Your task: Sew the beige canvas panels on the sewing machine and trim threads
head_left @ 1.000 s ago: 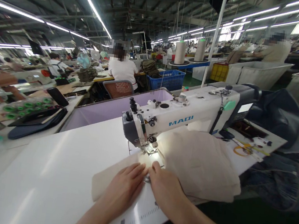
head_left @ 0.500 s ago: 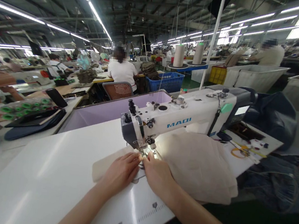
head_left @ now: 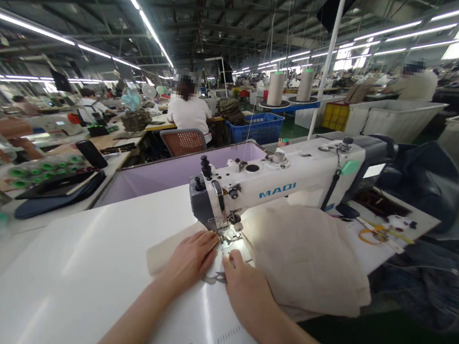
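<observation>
A white sewing machine [head_left: 278,187] marked MAQI stands on the white table, its lamp lighting the presser foot [head_left: 229,236]. My left hand [head_left: 192,255] lies flat on beige fabric, just left of the foot, with its fingers stretched out and its thumb out of sight. Some of that fabric shows beyond the hand; a large bunched piece of beige fabric [head_left: 307,257] spreads to the right under the machine arm. In front of the foot, beside the needle plate [head_left: 239,251], my right hand [head_left: 248,283] is closed, thumb and forefinger together. Anything between its fingertips is hidden.
Scissors with yellow handles [head_left: 372,233] lie on the table's right end. Behind the machine is a lilac-lined bin [head_left: 147,175]; thread cones [head_left: 275,89] stand further back. A co-worker [head_left: 189,112] sits beyond it, near a blue basket [head_left: 257,127]. Denim [head_left: 431,286] lies at right.
My right hand has drawn back from the presser foot toward me, uncovering the needle plate. My left hand stays on the fabric, beside the foot. The view has shifted slightly.
</observation>
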